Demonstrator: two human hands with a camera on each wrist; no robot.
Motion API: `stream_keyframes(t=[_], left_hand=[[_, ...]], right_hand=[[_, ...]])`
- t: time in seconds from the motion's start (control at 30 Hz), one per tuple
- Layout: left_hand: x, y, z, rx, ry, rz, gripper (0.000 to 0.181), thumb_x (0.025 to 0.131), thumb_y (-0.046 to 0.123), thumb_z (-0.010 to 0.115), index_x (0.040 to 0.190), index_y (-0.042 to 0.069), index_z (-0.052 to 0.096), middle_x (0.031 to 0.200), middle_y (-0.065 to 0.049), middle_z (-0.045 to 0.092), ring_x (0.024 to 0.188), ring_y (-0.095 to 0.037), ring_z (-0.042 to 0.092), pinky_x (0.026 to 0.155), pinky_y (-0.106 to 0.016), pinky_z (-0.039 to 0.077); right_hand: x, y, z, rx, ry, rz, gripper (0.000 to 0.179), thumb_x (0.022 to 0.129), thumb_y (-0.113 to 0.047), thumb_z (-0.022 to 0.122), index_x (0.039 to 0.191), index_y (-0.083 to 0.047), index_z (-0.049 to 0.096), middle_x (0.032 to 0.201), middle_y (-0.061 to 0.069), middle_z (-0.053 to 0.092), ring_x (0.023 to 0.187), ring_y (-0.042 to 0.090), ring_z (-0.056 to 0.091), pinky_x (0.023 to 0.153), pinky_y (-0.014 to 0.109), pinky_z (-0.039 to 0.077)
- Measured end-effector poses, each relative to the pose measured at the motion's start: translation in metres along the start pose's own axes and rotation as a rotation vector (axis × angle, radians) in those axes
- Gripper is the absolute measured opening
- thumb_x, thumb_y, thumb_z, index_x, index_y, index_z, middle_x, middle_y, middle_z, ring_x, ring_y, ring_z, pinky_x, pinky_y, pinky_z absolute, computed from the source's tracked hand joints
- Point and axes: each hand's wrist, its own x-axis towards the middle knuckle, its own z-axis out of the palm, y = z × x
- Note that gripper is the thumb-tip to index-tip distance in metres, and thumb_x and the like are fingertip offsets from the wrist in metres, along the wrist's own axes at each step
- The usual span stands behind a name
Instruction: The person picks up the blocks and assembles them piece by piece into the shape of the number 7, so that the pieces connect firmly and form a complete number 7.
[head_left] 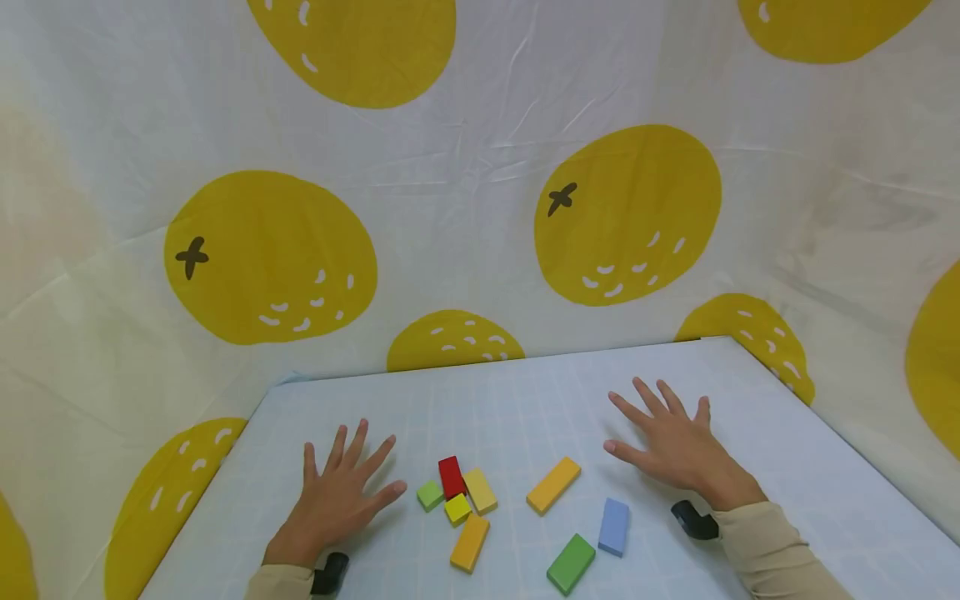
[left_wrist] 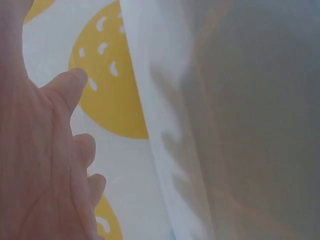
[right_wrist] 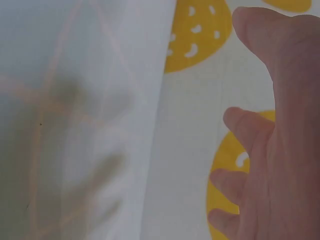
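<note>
My left hand point(head_left: 333, 504) is spread over the table's left part, fingers straight and holding nothing. Nearest to its thumb is a light green cube point(head_left: 431, 496). Beside that cube cluster a red block point(head_left: 452, 477), a pale yellow block point(head_left: 481, 490) and a yellow cube point(head_left: 457, 509). An orange block point(head_left: 470, 542) lies just in front of them. My right hand point(head_left: 675, 446), also spread and holding nothing, is over the right side. Between the hands lie another orange block point(head_left: 553, 485), a blue block point(head_left: 614, 527) and a green block point(head_left: 572, 564). Both wrist views show palms and fingers without blocks.
A pale, faintly gridded cloth covers the table point(head_left: 360, 408). Behind and around it hangs a white curtain point(head_left: 457, 225) printed with large yellow fruit. Dark wrist devices sit under both forearms.
</note>
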Motion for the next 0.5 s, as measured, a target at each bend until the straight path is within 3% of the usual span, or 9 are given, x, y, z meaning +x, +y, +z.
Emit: stream_keyframes(t=[0.5], left_hand=[[0.000,0.014,-0.002,0.025,-0.027,0.047,0.087,0.084,0.087,0.036,0.152,0.033,0.045,0.165,-0.015,0.018,0.149,-0.048,0.005,0.104,-0.075,-0.016]], right_hand=[[0.001,-0.010,0.007,-0.024,0.019,-0.079,0.082,0.088,-0.081,0.042,0.152,-0.029,0.045,0.162,0.017,0.026,0.148,0.045,0.014,0.099,0.084,0.003]])
